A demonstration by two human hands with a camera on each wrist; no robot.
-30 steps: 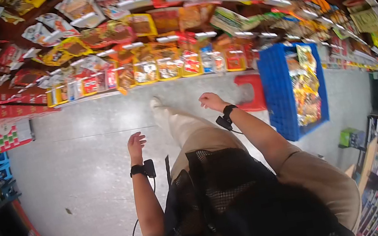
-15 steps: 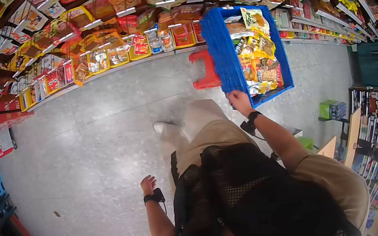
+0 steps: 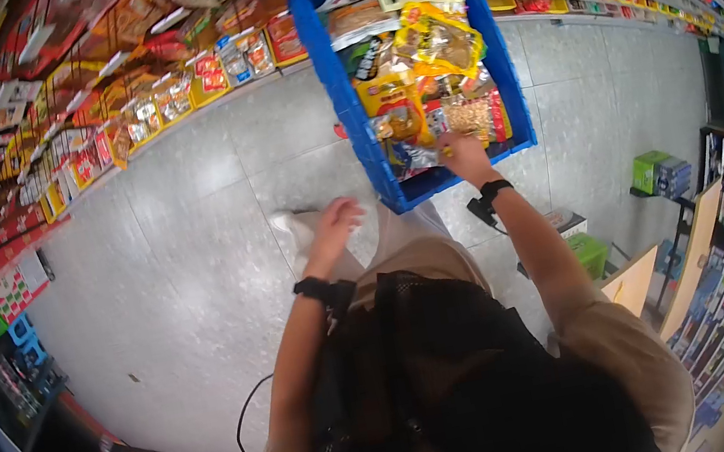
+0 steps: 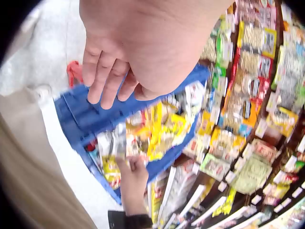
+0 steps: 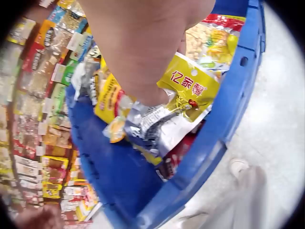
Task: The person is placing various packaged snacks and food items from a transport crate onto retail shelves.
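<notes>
In the head view, a blue crate (image 3: 319, 49) full of snack packets (image 3: 444, 42) stands at the top, right of centre. The right hand (image 3: 464, 157) reaches over its near end, right of the frame's middle, fingers bent down among the packets. In the right wrist view it touches a yellow-green packet (image 5: 195, 88) with red lettering, right of centre, and a silver packet (image 5: 143, 121) just below; the fingertips are hidden, so I cannot tell whether it pinches either. The left hand (image 3: 338, 227), near the middle of the head view, is empty, fingers loosely extended, near the crate's lower left corner but apart from it. Stocked shelves (image 3: 166, 101) curve across the upper left, above grey floor (image 3: 188, 228).
</notes>
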